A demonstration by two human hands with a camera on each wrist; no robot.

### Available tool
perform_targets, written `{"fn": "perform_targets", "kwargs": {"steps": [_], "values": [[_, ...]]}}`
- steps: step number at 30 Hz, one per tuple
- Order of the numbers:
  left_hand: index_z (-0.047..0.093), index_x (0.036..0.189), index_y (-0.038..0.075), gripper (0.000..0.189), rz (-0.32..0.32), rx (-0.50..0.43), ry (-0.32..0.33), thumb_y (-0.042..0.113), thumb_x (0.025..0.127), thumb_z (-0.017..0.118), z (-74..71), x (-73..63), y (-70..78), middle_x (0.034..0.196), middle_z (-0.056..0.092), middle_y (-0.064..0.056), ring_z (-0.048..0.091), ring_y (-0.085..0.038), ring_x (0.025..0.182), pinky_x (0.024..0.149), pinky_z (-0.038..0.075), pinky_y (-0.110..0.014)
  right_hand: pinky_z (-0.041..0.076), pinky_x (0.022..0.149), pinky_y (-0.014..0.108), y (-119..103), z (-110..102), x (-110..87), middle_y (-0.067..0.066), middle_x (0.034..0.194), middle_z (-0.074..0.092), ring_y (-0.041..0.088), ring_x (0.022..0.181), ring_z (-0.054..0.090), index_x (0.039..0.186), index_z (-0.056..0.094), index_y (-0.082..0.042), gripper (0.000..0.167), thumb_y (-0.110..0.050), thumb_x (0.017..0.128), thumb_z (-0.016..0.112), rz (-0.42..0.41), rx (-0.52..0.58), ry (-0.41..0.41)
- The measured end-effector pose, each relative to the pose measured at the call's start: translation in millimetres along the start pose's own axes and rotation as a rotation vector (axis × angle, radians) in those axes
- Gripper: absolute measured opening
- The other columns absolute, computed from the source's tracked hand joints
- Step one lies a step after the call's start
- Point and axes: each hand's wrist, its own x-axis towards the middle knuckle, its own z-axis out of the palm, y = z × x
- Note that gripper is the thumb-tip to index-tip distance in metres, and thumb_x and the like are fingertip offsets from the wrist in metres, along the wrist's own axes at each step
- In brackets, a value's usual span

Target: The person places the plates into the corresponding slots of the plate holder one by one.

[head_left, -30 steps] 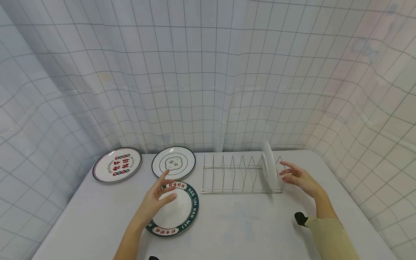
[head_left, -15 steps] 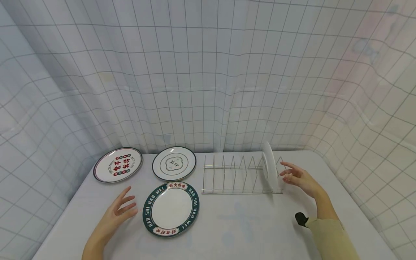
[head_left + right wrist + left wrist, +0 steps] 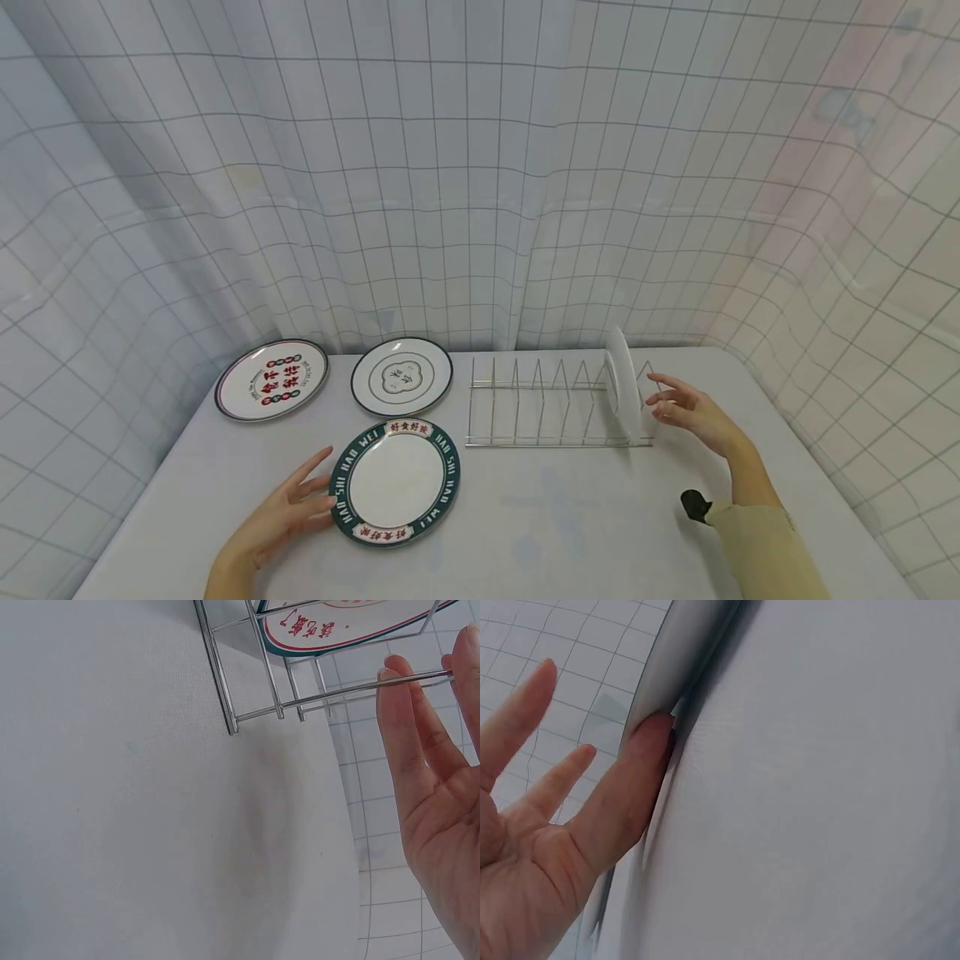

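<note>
My left hand (image 3: 281,512) is at the left rim of a white plate with a dark green patterned border (image 3: 397,483), which lies flat. In the left wrist view, one fingertip (image 3: 654,735) meets the rim from below while the other fingers stretch apart. At the right end of a wire dish rack (image 3: 540,440), my right hand (image 3: 690,412) holds the end wire with curved fingers. The right wrist view shows that wire running across the fingers. One white plate (image 3: 621,387) stands on edge in the rack's right part, close to those fingertips.
Behind the green-bordered plate lies a plate with a thin dark rim and a central outline motif (image 3: 401,377). Farther left is a plate with red characters (image 3: 272,381). A checked white curtain (image 3: 480,183) encloses the table (image 3: 570,533) at the back and sides.
My left hand has drawn back from over the green-bordered plate toward the lower left, then come in to its left rim. The right hand stays at the rack.
</note>
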Motion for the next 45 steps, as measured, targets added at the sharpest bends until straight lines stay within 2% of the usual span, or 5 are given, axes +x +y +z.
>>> {"fn": "perform_targets", "kwargs": {"steps": [13,23,34,40,45], "values": [[0.019,0.143,-0.001,0.073,0.027,0.033,0.018,0.008,0.085,0.063,4.2,5.4,-6.6,0.139,0.026,-0.035,0.056,-0.012,0.104,0.087,0.05,-0.031,0.048,0.084,0.017,1.0,0.2,0.4,0.029,0.114,0.051,0.025,0.098,0.058,0.141,0.025,0.002,0.054,-0.01,0.094,0.049,-0.007,-0.002,0.0],[0.024,0.144,0.008,0.075,0.009,-0.038,0.156,0.0,0.08,0.063,16.6,14.2,-4.4,0.144,0.019,-0.018,0.043,-0.019,0.109,0.085,0.051,-0.031,0.048,0.085,0.017,0.0,0.6,0.4,0.035,0.115,0.046,0.025,0.099,0.058,0.141,0.025,0.0,0.054,-0.01,0.095,0.049,-0.007,0.008,-0.004],[0.019,0.146,0.013,0.075,0.016,-0.17,0.109,-0.005,0.082,0.053,17.9,15.5,-7.0,0.148,0.011,-0.02,0.053,-0.017,0.095,0.082,0.051,-0.034,0.048,0.084,0.018,1.0,0.3,0.9,0.033,0.115,0.048,0.026,0.098,0.058,0.141,0.024,0.002,0.054,-0.01,0.095,0.049,-0.009,0.01,-0.006],[0.025,0.145,0.022,0.07,0.13,-0.258,-0.003,-0.008,0.086,0.047,14.7,14.7,-10.7,0.131,0.04,-0.009,0.057,-0.017,0.096,0.084,0.051,-0.039,0.048,0.084,0.018,1.2,0.3,0.4,0.03,0.114,0.05,0.021,0.097,0.059,0.141,0.026,-0.001,0.053,-0.01,0.094,0.049,-0.007,0.009,-0.003],[0.028,0.144,0.029,0.069,0.189,-0.353,-0.067,-0.007,0.088,0.044,15.1,13.1,-8.0,0.125,0.039,0.001,0.057,-0.017,0.097,0.084,0.051,-0.039,0.048,0.085,0.018,1.7,0.2,0.8,0.033,0.115,0.048,0.021,0.097,0.059,0.141,0.026,-0.001,0.053,-0.009,0.094,0.049,-0.014,0.015,-0.005]]}}
